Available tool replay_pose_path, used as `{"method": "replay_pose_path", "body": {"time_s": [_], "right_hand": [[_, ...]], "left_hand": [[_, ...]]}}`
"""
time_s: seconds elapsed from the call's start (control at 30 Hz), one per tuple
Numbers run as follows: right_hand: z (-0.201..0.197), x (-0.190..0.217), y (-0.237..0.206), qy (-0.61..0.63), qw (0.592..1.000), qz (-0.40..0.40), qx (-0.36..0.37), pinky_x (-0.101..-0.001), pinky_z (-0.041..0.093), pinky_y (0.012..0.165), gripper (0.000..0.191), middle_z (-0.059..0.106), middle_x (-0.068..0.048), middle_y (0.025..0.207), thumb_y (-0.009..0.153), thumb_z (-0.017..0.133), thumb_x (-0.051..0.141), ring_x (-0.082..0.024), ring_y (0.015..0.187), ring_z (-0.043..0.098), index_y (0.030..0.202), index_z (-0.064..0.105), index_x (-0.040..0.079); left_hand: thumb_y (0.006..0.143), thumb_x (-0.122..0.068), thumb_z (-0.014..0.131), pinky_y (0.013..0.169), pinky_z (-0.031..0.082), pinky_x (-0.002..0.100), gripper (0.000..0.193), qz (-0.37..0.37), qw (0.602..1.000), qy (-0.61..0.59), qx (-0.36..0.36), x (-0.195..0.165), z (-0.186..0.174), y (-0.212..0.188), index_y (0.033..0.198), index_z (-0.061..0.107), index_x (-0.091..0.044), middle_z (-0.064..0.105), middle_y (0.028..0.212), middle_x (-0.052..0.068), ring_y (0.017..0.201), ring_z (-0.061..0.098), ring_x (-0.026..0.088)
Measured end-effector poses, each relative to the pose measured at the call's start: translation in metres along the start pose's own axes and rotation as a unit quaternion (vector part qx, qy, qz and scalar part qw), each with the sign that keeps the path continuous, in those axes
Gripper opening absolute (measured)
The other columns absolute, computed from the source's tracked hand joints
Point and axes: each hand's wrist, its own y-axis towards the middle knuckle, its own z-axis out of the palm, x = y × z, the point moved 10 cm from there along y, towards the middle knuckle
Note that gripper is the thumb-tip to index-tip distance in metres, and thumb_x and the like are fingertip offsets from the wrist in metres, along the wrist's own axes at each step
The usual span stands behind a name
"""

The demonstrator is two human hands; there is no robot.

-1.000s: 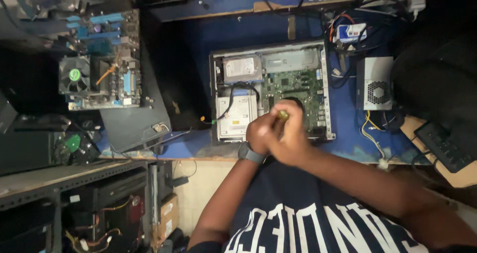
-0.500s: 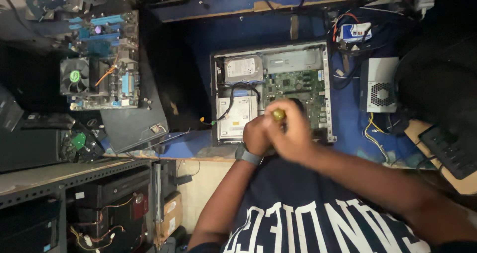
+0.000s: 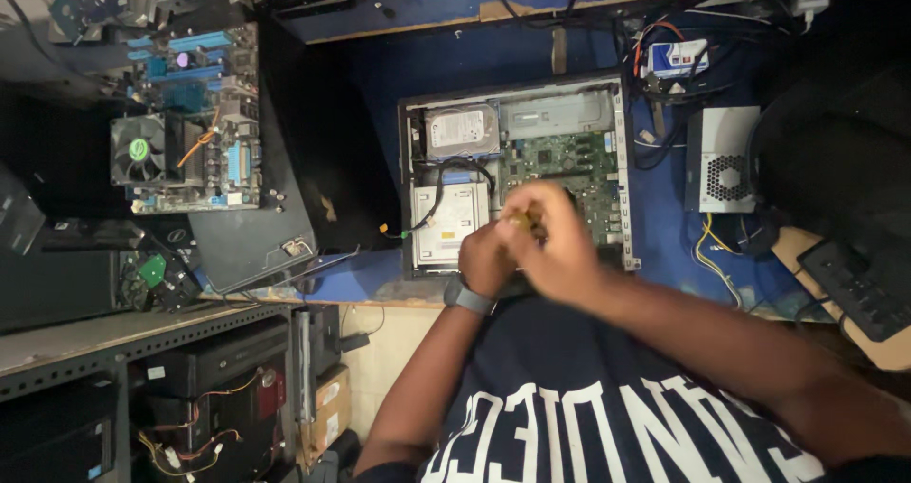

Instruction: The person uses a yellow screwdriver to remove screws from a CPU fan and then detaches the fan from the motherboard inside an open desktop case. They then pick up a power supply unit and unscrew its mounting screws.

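Blue-slotted motherboard [image 3: 195, 113] with a black fan, bare, at the far left on a dark panel. Below it, grey metal shelving [image 3: 123, 326] with dark cases and loose wires underneath. Blue worktop [image 3: 664, 227], centre. On it, an open desktop computer case [image 3: 517, 175], lid off: silver hard drive [image 3: 460, 130] upper left inside, pale optical drive [image 3: 451, 222] below that, green circuit board [image 3: 569, 160] to the right. Left hand [image 3: 486, 260], watch at the wrist, curled shut over the case's near edge, touching the right hand. Right hand [image 3: 555, 241], fingers closed around a small yellowish tool handle [image 3: 524, 221], held above the green board; both hands motion-blurred. Right of the case: tangled cables [image 3: 664, 61], a white power supply unit [image 3: 726, 170] with round vent, then a black keyboard [image 3: 859, 288] at the far right edge.
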Motion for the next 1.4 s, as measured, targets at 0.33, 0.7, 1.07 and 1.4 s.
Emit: {"method": "replay_pose_path", "body": {"time_s": [0.33,0.7,1.07,1.4], "right_hand": [[0.024,-0.021,0.002,0.054,0.926,0.072,0.367,-0.0364,0.051,0.075,0.034,0.063,-0.004,0.073,0.096,0.072,0.032,-0.021,0.071,0.061,0.073,0.06,0.01],[-0.003,0.066,0.024,-0.322,0.921,-0.089,0.203,-0.0396,0.056,0.093,0.031,0.072,-0.011,0.116,0.09,0.073,0.013,-0.029,0.109,0.068,0.12,0.07,0.005],[-0.013,0.044,0.02,-0.273,0.947,0.028,0.167,-0.0365,0.056,0.082,0.039,0.07,-0.012,0.104,0.081,0.084,0.02,-0.026,0.096,0.069,0.116,0.073,0.007],[-0.016,0.044,0.012,-0.21,0.962,0.007,0.173,-0.0348,0.057,0.094,0.047,0.063,-0.017,0.122,0.088,0.078,0.014,-0.027,0.106,0.069,0.131,0.064,0.005]], "left_hand": [[0.088,-0.016,0.07,0.072,0.058,0.043,0.022,0.033,0.985,-0.082,0.146,-0.013,0.02,0.0,0.11,0.07,-0.012,0.073,0.1,0.015,0.092,0.073,0.037],[0.078,-0.005,0.07,0.079,0.056,0.049,0.03,0.104,0.994,-0.007,0.027,-0.027,-0.003,0.0,0.108,0.067,-0.006,0.07,0.104,0.019,0.095,0.068,0.042],[0.079,-0.018,0.083,0.067,0.056,0.045,0.03,0.036,0.997,-0.017,-0.059,-0.028,-0.027,0.0,0.102,0.067,-0.009,0.071,0.095,0.014,0.083,0.071,0.036],[0.081,-0.003,0.072,0.074,0.058,0.045,0.031,0.078,0.996,-0.046,0.017,-0.019,-0.009,-0.004,0.11,0.068,-0.013,0.072,0.102,0.014,0.089,0.071,0.037]]}}
